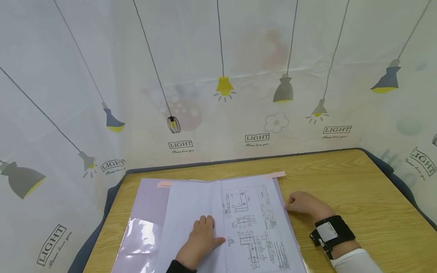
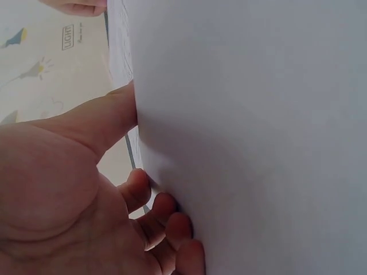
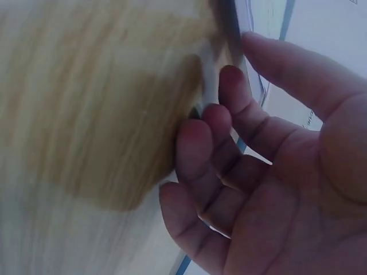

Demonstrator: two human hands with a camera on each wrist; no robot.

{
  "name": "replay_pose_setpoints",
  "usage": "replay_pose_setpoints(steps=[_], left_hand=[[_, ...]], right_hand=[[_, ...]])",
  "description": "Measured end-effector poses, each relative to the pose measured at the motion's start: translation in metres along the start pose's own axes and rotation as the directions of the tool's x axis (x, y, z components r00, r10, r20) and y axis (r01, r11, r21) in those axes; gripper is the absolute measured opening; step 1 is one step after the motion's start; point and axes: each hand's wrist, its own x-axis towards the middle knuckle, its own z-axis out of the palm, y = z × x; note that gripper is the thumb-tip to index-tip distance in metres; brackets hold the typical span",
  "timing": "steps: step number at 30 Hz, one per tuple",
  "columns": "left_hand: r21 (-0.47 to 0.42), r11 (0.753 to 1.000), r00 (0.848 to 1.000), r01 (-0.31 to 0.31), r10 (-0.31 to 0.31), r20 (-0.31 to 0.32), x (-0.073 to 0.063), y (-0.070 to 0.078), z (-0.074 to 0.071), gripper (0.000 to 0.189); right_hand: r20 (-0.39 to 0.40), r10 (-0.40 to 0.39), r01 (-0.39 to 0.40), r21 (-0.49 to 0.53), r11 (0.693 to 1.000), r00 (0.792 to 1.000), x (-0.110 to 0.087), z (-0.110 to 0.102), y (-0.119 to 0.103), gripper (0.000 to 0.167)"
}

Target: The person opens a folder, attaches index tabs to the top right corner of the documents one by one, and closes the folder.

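Note:
A purple document folder (image 1: 147, 201) lies spread on the wooden table, showing a blank white page (image 1: 187, 201) on the left and a page of technical drawings (image 1: 244, 242) on the right. My left hand (image 1: 201, 237) rests on the blank page near the fold, thumb pointing toward the drawings. In the left wrist view its thumb and fingertips (image 2: 189, 226) touch the white paper. My right hand (image 1: 308, 204) is at the folder's right edge, thumb tip right at that edge. The right wrist view shows its other fingers (image 3: 192, 143) loosely bent over the table.
Peach tabs (image 1: 276, 174) stick out at the folder's top. The wooden table (image 1: 372, 189) extends to the right, with a dark rim along its edge. Behind it hangs a pale curtain (image 1: 205, 38) printed with lamps. A black strap with a white patch (image 1: 332, 232) circles the right wrist.

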Motion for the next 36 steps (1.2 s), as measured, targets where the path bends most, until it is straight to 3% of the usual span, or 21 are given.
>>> replay_pose_setpoints(steps=[7, 14, 17, 20, 24, 28, 32, 36], left_hand=[[-0.008, 1.0, 1.0, -0.013, 0.013, -0.013, -0.001, 0.002, -0.001, 0.052], [-0.022, 1.0, 0.999, 0.001, -0.002, -0.049, -0.003, 0.007, 0.005, 0.044], [-0.032, 0.999, 0.999, -0.044, 0.043, -0.032, -0.01, 0.017, 0.007, 0.035], [-0.04, 0.991, 0.991, -0.125, 0.126, 0.036, -0.021, 0.031, 0.011, 0.038], [-0.006, 0.961, 0.954, -0.278, 0.276, 0.119, -0.033, 0.041, 0.022, 0.052], [0.07, 0.918, 0.919, -0.391, 0.385, 0.085, -0.039, 0.043, 0.032, 0.052], [0.092, 0.912, 0.916, -0.4, 0.395, 0.069, -0.038, 0.043, 0.033, 0.051], [0.008, 0.939, 0.931, -0.344, 0.34, 0.13, -0.037, 0.041, 0.029, 0.054]], right_hand=[[-0.011, 0.03, -0.03, -0.031, 0.999, 0.999, 0.008, 0.008, 0.006, 0.021], [0.002, 0.001, -0.001, -0.027, 1.0, 1.0, 0.009, 0.008, 0.006, 0.022], [0.003, 0.002, -0.002, -0.03, 1.0, 1.0, 0.009, 0.008, 0.007, 0.021], [0.012, 0.023, -0.022, -0.032, 0.999, 1.0, 0.009, 0.007, 0.007, 0.02], [0.022, 0.035, -0.034, -0.029, 0.999, 0.999, 0.009, 0.007, 0.006, 0.02], [0.021, 0.031, -0.03, -0.023, 0.999, 0.999, 0.01, 0.007, 0.007, 0.02], [0.021, 0.024, -0.024, -0.023, 0.999, 0.999, 0.01, 0.007, 0.008, 0.021], [0.027, 0.024, -0.023, -0.015, 1.0, 0.999, 0.01, 0.007, 0.007, 0.02]])
